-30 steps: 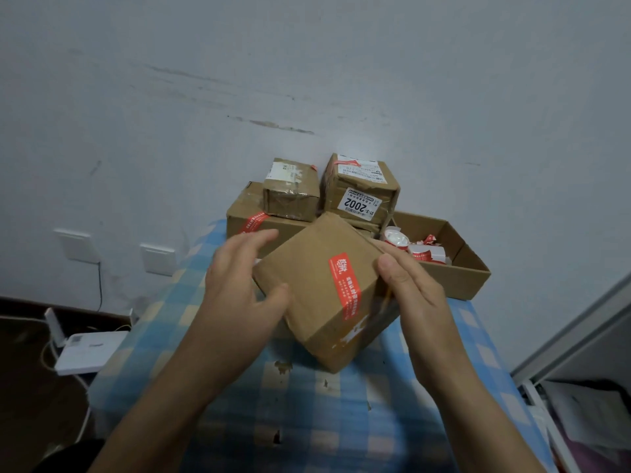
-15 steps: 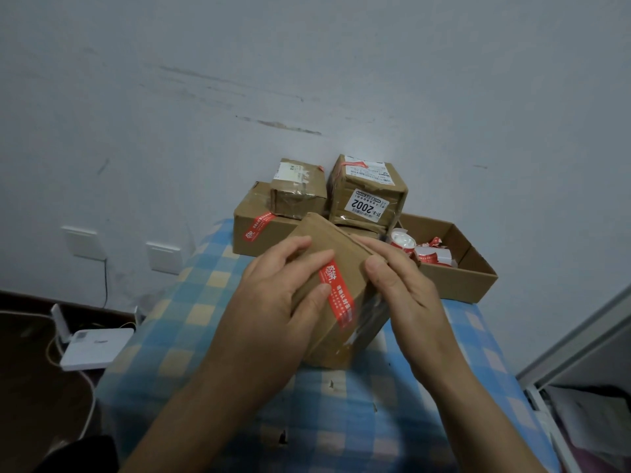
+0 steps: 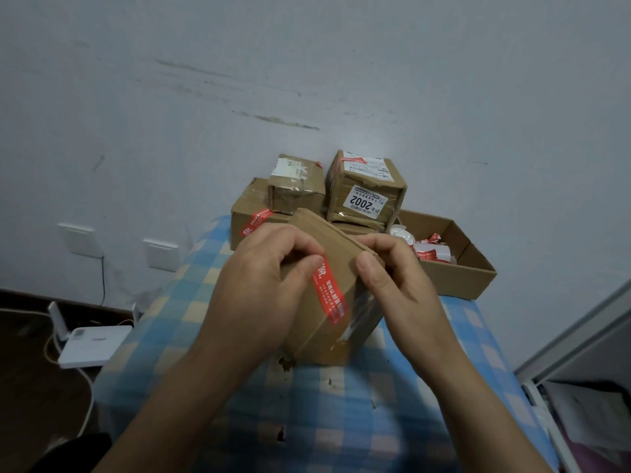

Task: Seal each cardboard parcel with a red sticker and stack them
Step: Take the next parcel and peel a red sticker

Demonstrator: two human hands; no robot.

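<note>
A brown cardboard parcel [image 3: 336,315] stands tilted on the checked tablecloth, with a red sticker [image 3: 328,291] running down its near face. My left hand [image 3: 263,288] grips the parcel's left side, the thumb pressing by the sticker's upper end. My right hand [image 3: 396,285] holds the parcel's upper right edge, thumb on the front face. Behind, a stack of parcels rests against the wall: a wide one with a red sticker [image 3: 254,221] at the bottom, a small taped one [image 3: 295,184] and one labelled 2002 [image 3: 367,191] on top.
An open cardboard tray [image 3: 454,268] with red and white sticker scraps sits at the back right. The table [image 3: 341,421] has a blue checked cloth. A white router [image 3: 92,343] with cables lies on the floor at left. A shelf with papers is at the lower right.
The parcel has been tipped more upright and closer to me. My left hand moved from its left corner onto the front face by the sticker; my right hand shifted to the top right edge.
</note>
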